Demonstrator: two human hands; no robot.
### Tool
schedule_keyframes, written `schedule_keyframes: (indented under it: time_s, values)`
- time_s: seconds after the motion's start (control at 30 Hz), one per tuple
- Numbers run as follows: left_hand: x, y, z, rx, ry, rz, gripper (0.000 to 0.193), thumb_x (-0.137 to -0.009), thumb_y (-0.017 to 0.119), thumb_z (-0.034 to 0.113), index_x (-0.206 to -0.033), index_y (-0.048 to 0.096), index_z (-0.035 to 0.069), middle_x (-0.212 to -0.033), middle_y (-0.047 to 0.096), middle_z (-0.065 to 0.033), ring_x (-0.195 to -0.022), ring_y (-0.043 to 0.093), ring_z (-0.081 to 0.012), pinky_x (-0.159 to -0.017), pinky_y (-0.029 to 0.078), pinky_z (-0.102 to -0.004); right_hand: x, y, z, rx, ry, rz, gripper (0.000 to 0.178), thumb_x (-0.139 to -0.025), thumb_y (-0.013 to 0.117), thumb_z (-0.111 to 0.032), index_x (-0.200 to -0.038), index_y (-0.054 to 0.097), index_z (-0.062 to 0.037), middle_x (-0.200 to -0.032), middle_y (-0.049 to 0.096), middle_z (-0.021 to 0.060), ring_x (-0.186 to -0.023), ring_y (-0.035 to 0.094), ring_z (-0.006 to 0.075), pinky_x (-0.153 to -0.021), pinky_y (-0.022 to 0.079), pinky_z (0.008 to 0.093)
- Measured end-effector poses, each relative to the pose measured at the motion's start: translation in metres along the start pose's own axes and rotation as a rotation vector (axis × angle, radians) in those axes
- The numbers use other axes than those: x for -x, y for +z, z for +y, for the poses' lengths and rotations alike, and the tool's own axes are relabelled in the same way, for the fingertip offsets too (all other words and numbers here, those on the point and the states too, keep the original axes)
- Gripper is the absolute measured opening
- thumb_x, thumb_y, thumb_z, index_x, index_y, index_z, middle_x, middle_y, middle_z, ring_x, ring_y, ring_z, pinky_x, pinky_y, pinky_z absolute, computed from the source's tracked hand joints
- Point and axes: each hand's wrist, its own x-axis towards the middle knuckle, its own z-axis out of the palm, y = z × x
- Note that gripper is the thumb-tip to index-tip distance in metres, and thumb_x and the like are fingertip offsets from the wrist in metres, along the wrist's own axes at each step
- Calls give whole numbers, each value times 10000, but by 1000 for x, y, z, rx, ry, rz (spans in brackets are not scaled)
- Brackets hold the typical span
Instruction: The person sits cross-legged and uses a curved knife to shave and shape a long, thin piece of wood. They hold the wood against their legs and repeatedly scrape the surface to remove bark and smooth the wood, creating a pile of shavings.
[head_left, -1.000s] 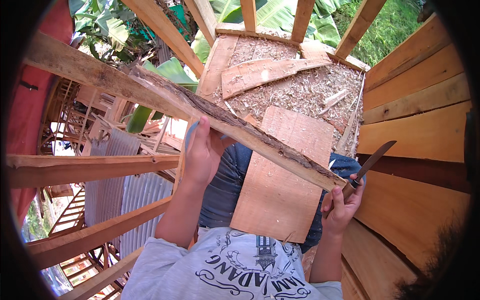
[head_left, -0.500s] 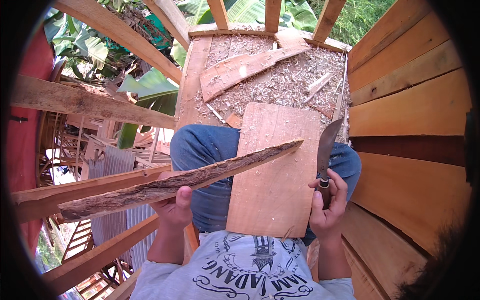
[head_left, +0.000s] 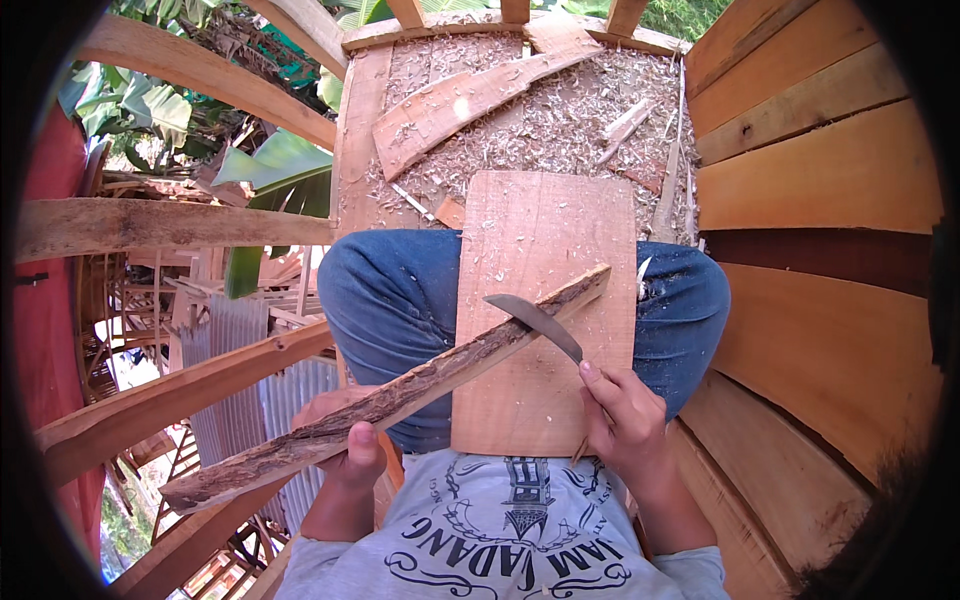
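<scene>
A long strip of wood with rough dark bark (head_left: 400,400) slants from lower left up across my lap. My left hand (head_left: 350,440) is closed around its lower half, thumb on the near side. In my right hand (head_left: 628,420) is a knife with a curved blade (head_left: 540,322), its handle mostly hidden by the fingers. The blade crosses the strip near its far end and looks to rest on the bark. Under both lies a flat wooden board (head_left: 540,400) across my thighs, reaching from my shirt to beyond my knees.
Wood shavings (head_left: 560,130) cover the floor ahead, with a wide curved plank (head_left: 450,115) and small offcuts on it. A plank wall (head_left: 820,160) rises at the right. Open rails (head_left: 180,220) run along the left, with banana leaves and corrugated sheets beyond.
The knife has swung left from beside the board onto the bark strip, its blade turning from upright to slanting. My left hand and the strip's near end have come lower and nearer.
</scene>
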Motion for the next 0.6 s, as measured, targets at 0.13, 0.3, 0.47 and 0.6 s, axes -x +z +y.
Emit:
schedule_keyframes:
  time_s: [0.13,0.3,0.47,0.6]
  values:
    - [-2,-10,-1,-147,21,-133,352,-819,589,344,-830,557,-6,-713,636,-83,-594,584,-164,-564,481,-277,4,-1,-11,-8,-54,-22,505,-639,646,74,-1114,633,-99,-775,590,94,-615,605,217,-511,494,312]
    - [7,-6,-5,-177,-28,-123,368,-839,547,359,-753,587,4,-640,645,-69,-554,611,-176,-561,507,-268,-3,-3,-12,39,-34,-23,510,-636,640,76,-1113,636,-106,-750,577,87,-603,595,212,-506,491,300]
    - [0,-10,1,-205,-51,-195,366,-840,542,358,-763,562,0,-621,649,-78,-530,623,-184,-542,526,-285,0,1,6,86,81,19,505,-631,650,74,-1102,644,-109,-743,560,81,-581,581,192,-499,482,284]
    - [2,-5,-3,-142,-1,-198,370,-845,535,356,-752,551,-2,-623,650,-87,-555,644,-191,-559,539,-289,1,-3,-9,92,-15,4,503,-633,652,71,-1102,648,-111,-753,570,87,-579,581,208,-499,481,293]
